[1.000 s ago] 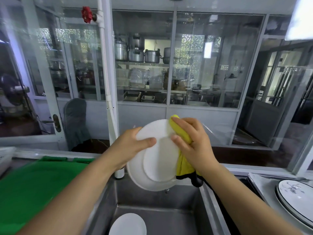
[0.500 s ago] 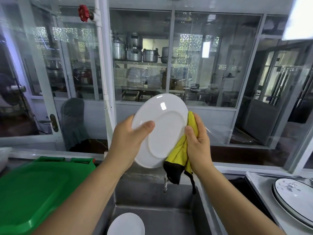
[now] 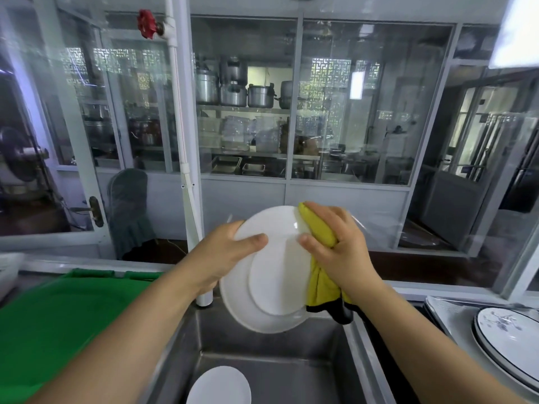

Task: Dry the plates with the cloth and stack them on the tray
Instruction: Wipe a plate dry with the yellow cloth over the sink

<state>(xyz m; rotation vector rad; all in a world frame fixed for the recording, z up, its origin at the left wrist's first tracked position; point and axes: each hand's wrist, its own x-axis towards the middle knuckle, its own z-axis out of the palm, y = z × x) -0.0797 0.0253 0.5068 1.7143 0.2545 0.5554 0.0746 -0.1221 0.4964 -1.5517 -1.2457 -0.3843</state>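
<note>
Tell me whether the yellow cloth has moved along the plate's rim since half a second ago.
Yes. The yellow cloth climbed from the lower right rim of the white plate to its upper right, measured against the sink edge.

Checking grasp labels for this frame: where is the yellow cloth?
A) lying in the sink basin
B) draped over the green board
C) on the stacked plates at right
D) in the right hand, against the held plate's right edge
D: the right hand grips the yellow cloth against the right edge of the white plate, which the left hand holds above the sink.
</note>
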